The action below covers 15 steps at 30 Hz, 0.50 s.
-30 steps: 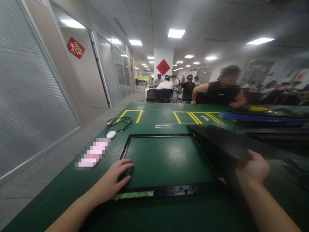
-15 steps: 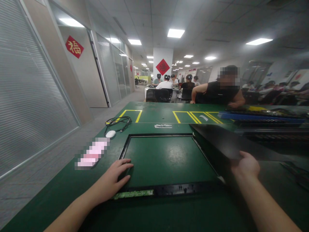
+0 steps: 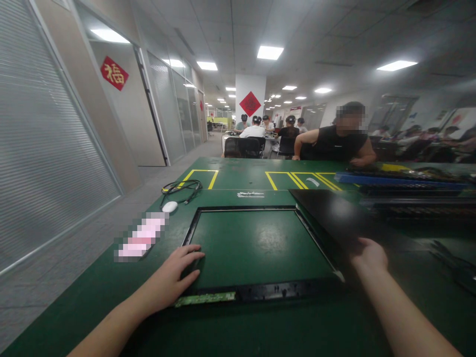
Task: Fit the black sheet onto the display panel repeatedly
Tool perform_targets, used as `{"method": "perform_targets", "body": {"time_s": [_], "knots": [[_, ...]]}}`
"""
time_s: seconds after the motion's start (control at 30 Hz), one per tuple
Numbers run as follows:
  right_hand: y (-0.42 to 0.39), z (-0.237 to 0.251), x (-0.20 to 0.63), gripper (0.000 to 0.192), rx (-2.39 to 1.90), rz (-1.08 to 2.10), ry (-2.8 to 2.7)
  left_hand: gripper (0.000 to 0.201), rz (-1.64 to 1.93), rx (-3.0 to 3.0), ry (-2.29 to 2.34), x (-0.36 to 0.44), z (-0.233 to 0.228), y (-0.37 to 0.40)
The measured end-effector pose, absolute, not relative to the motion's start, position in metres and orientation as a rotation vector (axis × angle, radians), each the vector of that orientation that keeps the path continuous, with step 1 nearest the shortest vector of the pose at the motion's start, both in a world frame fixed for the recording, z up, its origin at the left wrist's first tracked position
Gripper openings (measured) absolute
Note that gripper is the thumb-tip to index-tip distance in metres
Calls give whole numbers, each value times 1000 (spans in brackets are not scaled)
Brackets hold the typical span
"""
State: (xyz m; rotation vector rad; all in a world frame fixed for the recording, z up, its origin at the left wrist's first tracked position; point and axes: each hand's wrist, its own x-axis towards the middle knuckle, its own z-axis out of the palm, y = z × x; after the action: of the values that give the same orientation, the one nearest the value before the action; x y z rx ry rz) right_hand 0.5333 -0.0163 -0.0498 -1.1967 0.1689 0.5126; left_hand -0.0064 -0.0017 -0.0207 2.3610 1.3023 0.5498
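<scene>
Here, right hand grips a glossy panel; left hand, splayed, touches a rectangular frame.

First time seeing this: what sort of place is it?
Likely a workshop in an office: a green worktable, a black frame with an apparent circuit board, and people seated in the background.

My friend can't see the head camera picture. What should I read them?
A person's left hand rests on the left side of a black frame on a green table; the right hand holds a dark panel by its edge. A black cable and white oval object lie farther away, left.
</scene>
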Motion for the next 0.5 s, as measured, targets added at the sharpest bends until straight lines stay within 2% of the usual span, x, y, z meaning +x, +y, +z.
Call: {"method": "perform_targets", "body": {"time_s": [0.5], "knots": [[-18,-36,519,30,-1155,494,304,39,542,2350,1307,-6,-18,-3]]}}
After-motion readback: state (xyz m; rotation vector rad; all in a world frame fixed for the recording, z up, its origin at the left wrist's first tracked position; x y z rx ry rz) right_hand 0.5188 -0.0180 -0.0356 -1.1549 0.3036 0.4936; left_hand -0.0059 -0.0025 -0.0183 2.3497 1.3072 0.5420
